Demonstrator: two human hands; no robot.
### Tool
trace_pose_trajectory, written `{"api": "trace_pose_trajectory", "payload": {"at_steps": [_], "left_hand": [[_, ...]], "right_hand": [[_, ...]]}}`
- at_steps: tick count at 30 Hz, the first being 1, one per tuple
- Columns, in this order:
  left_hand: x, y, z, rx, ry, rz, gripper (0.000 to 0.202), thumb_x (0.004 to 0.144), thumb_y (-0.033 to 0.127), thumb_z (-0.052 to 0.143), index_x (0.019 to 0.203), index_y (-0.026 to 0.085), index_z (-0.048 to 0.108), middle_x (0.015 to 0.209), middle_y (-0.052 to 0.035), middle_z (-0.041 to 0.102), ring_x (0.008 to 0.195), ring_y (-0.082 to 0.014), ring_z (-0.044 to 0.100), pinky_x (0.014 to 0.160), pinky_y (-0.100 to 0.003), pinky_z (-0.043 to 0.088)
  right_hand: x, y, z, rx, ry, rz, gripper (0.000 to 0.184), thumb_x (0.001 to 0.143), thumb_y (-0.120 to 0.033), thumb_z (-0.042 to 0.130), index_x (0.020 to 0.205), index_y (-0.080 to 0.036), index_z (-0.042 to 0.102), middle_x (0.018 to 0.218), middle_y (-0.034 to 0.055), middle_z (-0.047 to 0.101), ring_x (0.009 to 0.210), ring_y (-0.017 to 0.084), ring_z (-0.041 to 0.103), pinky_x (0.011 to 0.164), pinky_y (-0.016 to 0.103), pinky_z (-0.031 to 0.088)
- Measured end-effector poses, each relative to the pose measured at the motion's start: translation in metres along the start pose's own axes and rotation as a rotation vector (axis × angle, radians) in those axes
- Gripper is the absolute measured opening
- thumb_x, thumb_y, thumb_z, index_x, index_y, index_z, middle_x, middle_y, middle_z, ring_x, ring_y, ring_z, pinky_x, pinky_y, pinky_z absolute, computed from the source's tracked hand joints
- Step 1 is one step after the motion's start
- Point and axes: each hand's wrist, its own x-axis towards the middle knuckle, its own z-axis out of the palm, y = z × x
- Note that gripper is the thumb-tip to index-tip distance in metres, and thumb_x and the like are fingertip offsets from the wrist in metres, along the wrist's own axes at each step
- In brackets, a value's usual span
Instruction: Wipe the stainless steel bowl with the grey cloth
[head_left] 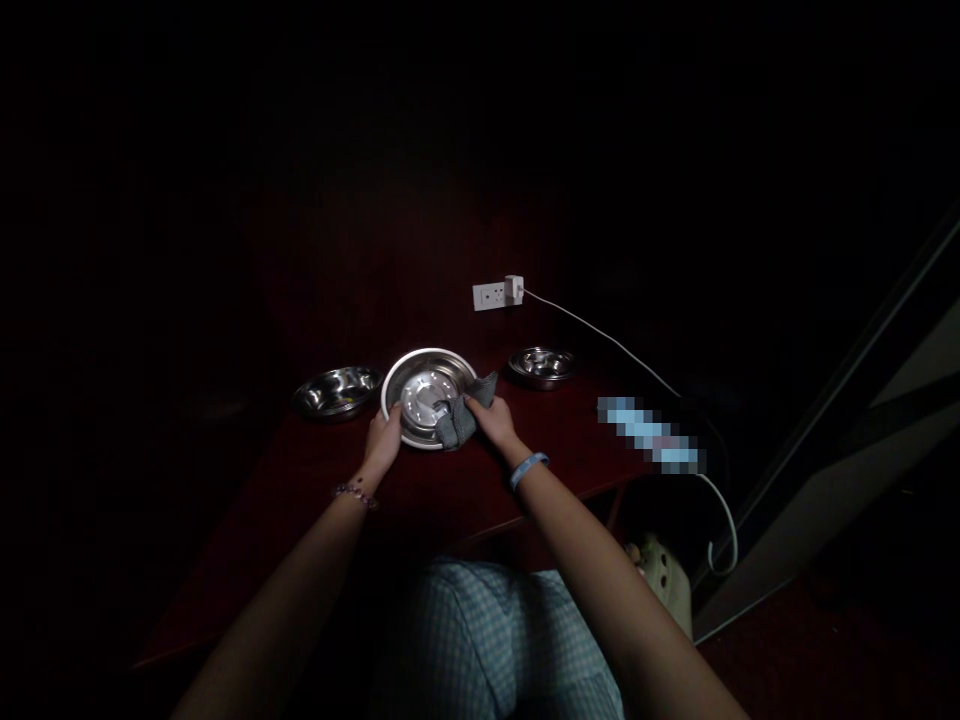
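A shiny steel bowl point(420, 380) is tilted toward me above the dark red table. My left hand point(385, 437) grips its left rim, thumb over the edge and the other fingers hidden behind. At the right rim, my right hand point(491, 420) is closed on a grey cloth point(456, 424), which drapes over the rim into the bowl. Whether the fingers of that hand also hold the rim cannot be made out. Another steel bowl point(337, 392) stands to the left, and what look like stacked steel bowls point(541, 368) stand to the right.
The red table point(442, 500) has its front edge close to my lap. A white charger point(514, 287) sits in a wall socket point(489, 296); its cable point(600, 332) runs down right to a blurred-out bluish object point(649, 434). A pale container point(667, 580) stands low at right.
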Motion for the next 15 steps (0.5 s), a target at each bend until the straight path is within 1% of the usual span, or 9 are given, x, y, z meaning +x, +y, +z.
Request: {"api": "trace_pose_trajectory", "payload": {"at_steps": [3,7,9,11,13,15], "left_hand": [[0.002,-0.004,0.001,-0.038,-0.011,-0.037,0.036,0.088,0.036,0.051,0.107,0.012,0.071,0.114,-0.0168,0.075,0.116,-0.0315,0.068,0.106,-0.044,0.048],[0.008,-0.012,0.002,-0.109,0.0,-0.07,0.035,0.087,0.035,0.053,0.109,0.013,0.07,0.115,-0.0163,0.075,0.116,-0.0298,0.069,0.105,-0.044,0.049],[0.01,-0.015,0.004,-0.137,-0.01,-0.088,0.035,0.088,0.035,0.052,0.11,0.013,0.07,0.112,-0.0154,0.076,0.114,-0.0284,0.069,0.105,-0.043,0.049],[0.011,-0.016,0.005,-0.155,-0.023,-0.104,0.036,0.089,0.035,0.052,0.111,0.013,0.069,0.112,-0.0149,0.077,0.113,-0.0272,0.07,0.105,-0.042,0.049],[0.012,-0.016,0.006,-0.16,-0.034,-0.12,0.037,0.09,0.036,0.051,0.113,0.012,0.069,0.111,-0.0149,0.077,0.112,-0.0265,0.07,0.105,-0.041,0.049],[0.011,-0.015,0.006,-0.16,-0.05,-0.119,0.039,0.091,0.038,0.05,0.114,0.012,0.068,0.111,-0.0149,0.077,0.112,-0.0262,0.07,0.105,-0.04,0.049]], "right_hand": [[0.0,-0.005,-0.006,-0.014,0.089,-0.047,0.036,0.079,-0.047,0.07,0.09,-0.012,0.073,0.099,0.0145,0.077,0.094,0.028,0.072,0.086,0.035,0.055],[0.001,-0.01,-0.012,0.02,0.248,-0.051,0.039,0.085,-0.05,0.062,0.096,-0.014,0.071,0.106,0.0162,0.076,0.102,0.028,0.071,0.092,0.035,0.052],[0.0,-0.012,-0.015,0.016,0.321,-0.062,0.039,0.09,-0.047,0.054,0.105,-0.014,0.069,0.114,0.0161,0.074,0.108,0.027,0.068,0.097,0.035,0.05],[-0.001,-0.014,-0.016,-0.015,0.359,-0.102,0.041,0.094,-0.042,0.044,0.118,-0.015,0.064,0.121,0.0147,0.071,0.112,0.026,0.066,0.101,0.035,0.047],[-0.004,-0.015,-0.017,-0.061,0.356,-0.159,0.043,0.095,-0.034,0.037,0.129,-0.016,0.056,0.123,0.0135,0.07,0.111,0.025,0.065,0.101,0.035,0.046],[-0.007,-0.017,-0.017,-0.123,0.326,-0.201,0.046,0.093,-0.029,0.035,0.135,-0.015,0.049,0.12,0.0145,0.069,0.107,0.027,0.065,0.098,0.036,0.046]]}}
